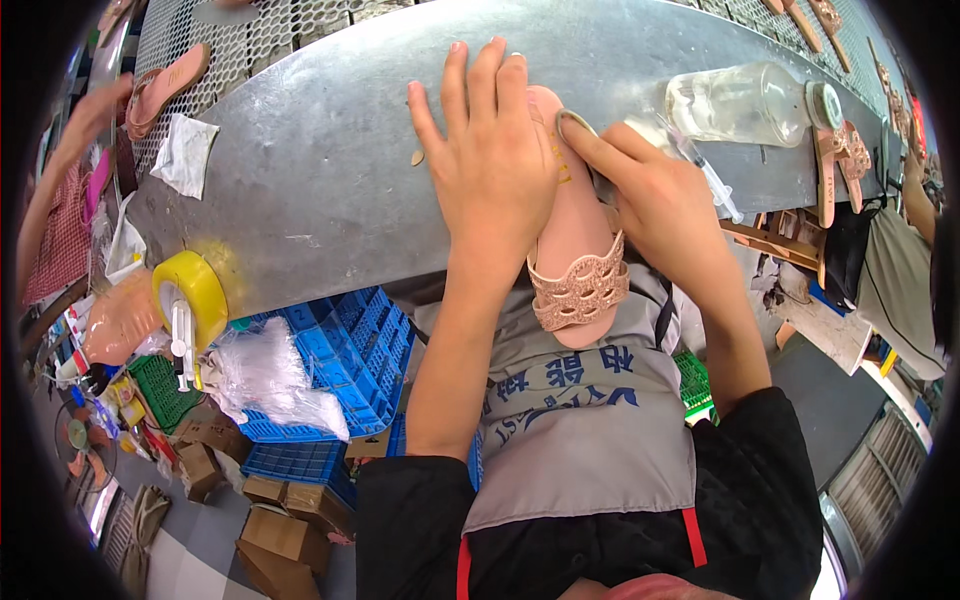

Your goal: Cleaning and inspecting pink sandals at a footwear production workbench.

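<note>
While two hands (pixel 570 180) press, seemingly one sandal (pixel 575 250)

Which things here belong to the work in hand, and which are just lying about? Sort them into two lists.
In hand:
- pink sandal, pinned by the left hand
- small oval piece under the right hand

Lying about:
- clear bottle
- syringe
- yellow tape roll
- white rag
- blue crates
</note>
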Demonstrator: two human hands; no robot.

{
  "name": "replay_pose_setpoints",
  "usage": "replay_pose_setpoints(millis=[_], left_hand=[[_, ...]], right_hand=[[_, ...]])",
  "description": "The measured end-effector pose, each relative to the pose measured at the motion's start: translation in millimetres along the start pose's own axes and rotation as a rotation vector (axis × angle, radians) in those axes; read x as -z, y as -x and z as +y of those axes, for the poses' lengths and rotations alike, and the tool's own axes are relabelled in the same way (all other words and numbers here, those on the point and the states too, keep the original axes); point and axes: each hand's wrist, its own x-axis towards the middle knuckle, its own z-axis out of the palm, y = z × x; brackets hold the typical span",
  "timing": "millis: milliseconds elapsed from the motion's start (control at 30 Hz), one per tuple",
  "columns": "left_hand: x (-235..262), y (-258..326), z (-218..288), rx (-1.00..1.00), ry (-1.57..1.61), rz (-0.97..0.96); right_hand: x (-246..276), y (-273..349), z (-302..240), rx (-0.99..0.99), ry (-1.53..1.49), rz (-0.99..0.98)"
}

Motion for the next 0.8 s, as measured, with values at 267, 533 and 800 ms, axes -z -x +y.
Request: replay_pose_setpoints(millis=[267, 533, 800], left_hand=[[-1, 1, 0, -0.008, -0.035, -0.009], [0, 1, 0, -0.002, -0.04, 0.002], [-3, 2, 0, 0.003, -0.022, 0.011]], right_hand=[[-4, 11, 1, -0.016, -0.047, 0.01], [-5, 21, 4, -0.02, -0.062, -0.007], [-6, 14, 2, 0.012, 0.017, 0.024]])
